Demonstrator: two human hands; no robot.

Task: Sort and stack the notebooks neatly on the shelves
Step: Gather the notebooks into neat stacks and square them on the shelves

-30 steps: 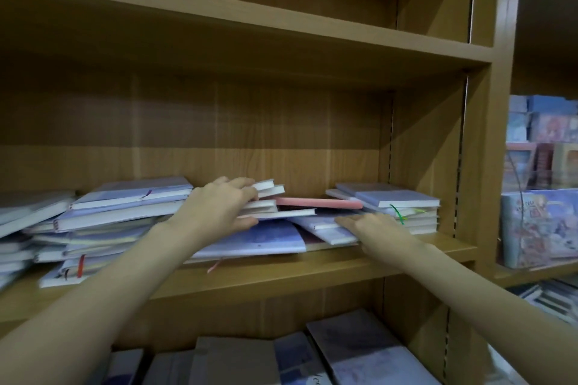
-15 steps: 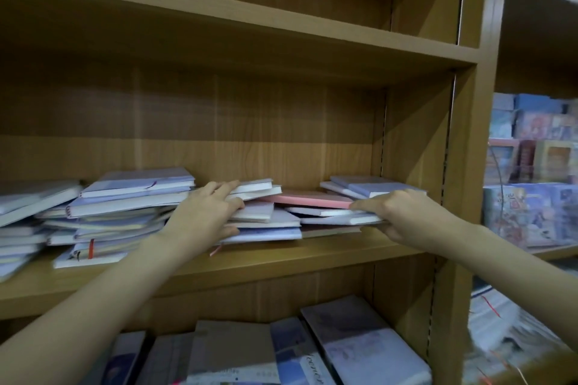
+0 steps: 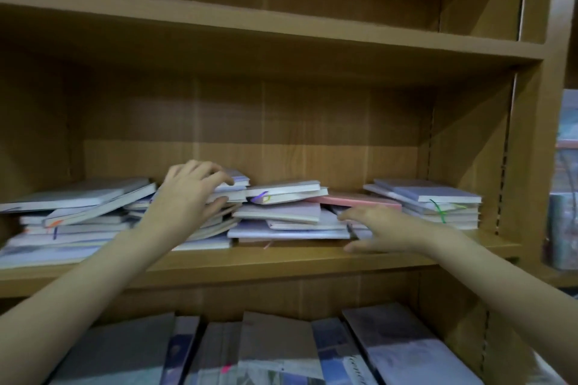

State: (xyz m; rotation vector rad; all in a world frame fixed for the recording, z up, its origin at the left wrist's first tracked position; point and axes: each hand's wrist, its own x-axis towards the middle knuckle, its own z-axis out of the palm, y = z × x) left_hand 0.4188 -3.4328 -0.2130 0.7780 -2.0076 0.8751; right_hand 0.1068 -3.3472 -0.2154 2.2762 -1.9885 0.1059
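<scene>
Two bare hands are in the frame: the left hand (image 3: 190,194) left of centre, the right hand (image 3: 384,228) right of centre. Three brown wooden shelf boards (image 3: 281,262) run across it. One pink-covered notebook (image 3: 353,201) lies mid-frame; the pale white and lilac notebooks (image 3: 278,212) around it are too jumbled to count.

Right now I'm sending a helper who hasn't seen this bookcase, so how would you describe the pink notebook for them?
Go to the middle shelf of the wooden bookcase and look right of centre, between the messy central pile and the neat stack at the right end. The pink notebook lies flat there, just above the right hand. It is the only pink cover among pale blue and lilac ones.
</scene>
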